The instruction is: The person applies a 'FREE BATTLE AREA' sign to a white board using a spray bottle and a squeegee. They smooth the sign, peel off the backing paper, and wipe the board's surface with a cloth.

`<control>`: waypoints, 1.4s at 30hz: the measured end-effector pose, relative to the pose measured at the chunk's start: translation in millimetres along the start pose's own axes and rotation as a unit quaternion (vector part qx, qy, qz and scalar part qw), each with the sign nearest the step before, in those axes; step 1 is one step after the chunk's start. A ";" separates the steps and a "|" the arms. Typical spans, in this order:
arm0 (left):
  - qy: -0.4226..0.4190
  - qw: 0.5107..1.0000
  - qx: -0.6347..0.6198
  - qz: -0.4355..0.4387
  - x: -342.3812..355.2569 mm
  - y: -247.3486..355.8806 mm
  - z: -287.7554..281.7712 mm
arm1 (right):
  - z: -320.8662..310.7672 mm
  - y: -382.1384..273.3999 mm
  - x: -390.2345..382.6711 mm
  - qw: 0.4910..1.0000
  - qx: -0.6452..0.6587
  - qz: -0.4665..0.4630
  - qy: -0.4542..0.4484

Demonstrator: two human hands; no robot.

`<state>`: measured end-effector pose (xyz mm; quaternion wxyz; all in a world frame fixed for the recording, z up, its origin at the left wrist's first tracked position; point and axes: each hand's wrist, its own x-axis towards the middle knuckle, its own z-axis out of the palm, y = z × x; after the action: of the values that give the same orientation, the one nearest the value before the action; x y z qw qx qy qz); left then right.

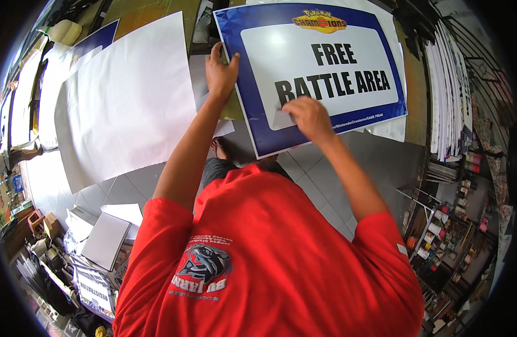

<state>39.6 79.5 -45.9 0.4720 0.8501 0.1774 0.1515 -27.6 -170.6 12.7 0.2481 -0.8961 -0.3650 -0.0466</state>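
Note:
A printed sign board (250,84) with a blue border, white middle and large black letters lies tilted on the work table. At its left edge is my left hand (221,73), fingers apart, the thumb touching the border. My right hand (310,117) is over the lower middle of the sign, its fingers curled together against the white part. Whatever those fingers hold, if anything, is hidden and slightly blurred. A pale, faint patch shows on the sign beside the fingertips. White sheet material (393,28) sticks out from under the sign's right side.
A large blank white sheet (129,101) hangs over the table's near edge at left. Stacked boards (446,90) stand upright at right, above a rack of small items (444,241). Boxes and papers (106,240) crowd the lower left. Grey tiles (320,185) cover the floor.

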 end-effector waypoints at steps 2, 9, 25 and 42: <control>0.008 1.000 0.010 0.008 1.5 -1.4 0.0 | -4.1 -13.9 -27.8 0.999 0.005 -0.036 -0.013; 0.028 0.999 0.032 0.008 0.6 -8.4 2.2 | -19.0 -26.0 -72.3 0.995 0.074 -0.066 -0.017; -0.022 0.998 0.042 -0.044 -6.7 11.2 -1.9 | 29.9 -60.0 -41.3 0.996 -0.012 -0.087 -0.032; -0.008 1.000 0.016 -0.007 -7.9 11.0 -7.4 | 11.5 -32.4 -23.7 0.997 -0.073 0.015 -0.001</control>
<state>31.1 76.2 -33.5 0.4608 0.8576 0.1821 0.1382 -68.0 -160.3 9.6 0.1826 -0.9171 -0.3478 -0.0685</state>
